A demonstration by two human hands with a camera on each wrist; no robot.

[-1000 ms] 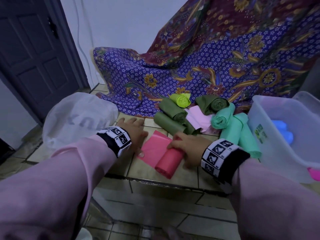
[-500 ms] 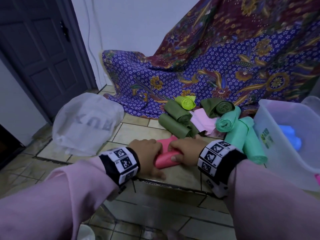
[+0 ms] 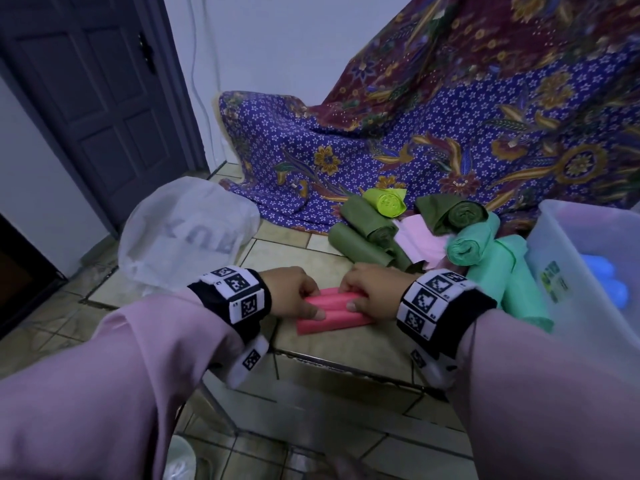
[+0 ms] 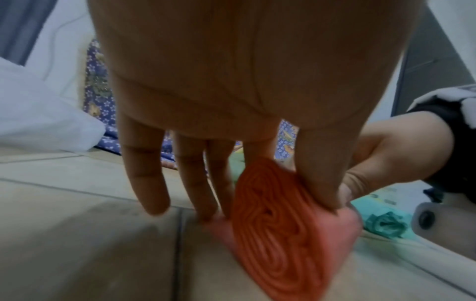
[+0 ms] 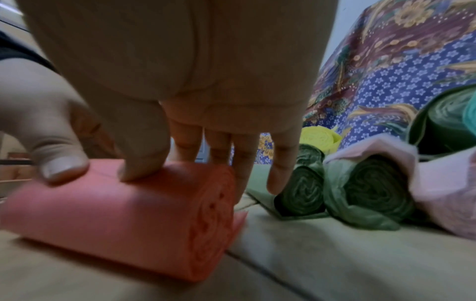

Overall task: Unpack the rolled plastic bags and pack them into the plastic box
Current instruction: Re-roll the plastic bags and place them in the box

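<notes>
A pink roll of plastic bags (image 3: 332, 311) lies on the tiled floor between my hands. My left hand (image 3: 308, 303) holds its left end, thumb on the near side and fingers behind it. In the left wrist view the roll's spiral end (image 4: 278, 234) shows under the thumb. My right hand (image 3: 353, 299) grips the right half; the right wrist view shows its thumb on top of the roll (image 5: 123, 220) and its fingers down the far side. The clear plastic box (image 3: 540, 230) stands at the right with blue rolls (image 3: 602, 271) inside.
Dark green rolls (image 3: 367, 223), a lime roll (image 3: 389, 202), mint rolls (image 3: 485, 258) and a pale pink bag (image 3: 419, 240) lie behind the hands. A white plastic bag (image 3: 187, 237) sits left. Patterned cloth (image 3: 450, 133) drapes behind; a step edge (image 3: 346, 365) runs just below the hands.
The pink roll's loose flap lay spread under my flat left hand; it is now wound onto the roll. My left hand has moved in and taken hold of the roll's left end.
</notes>
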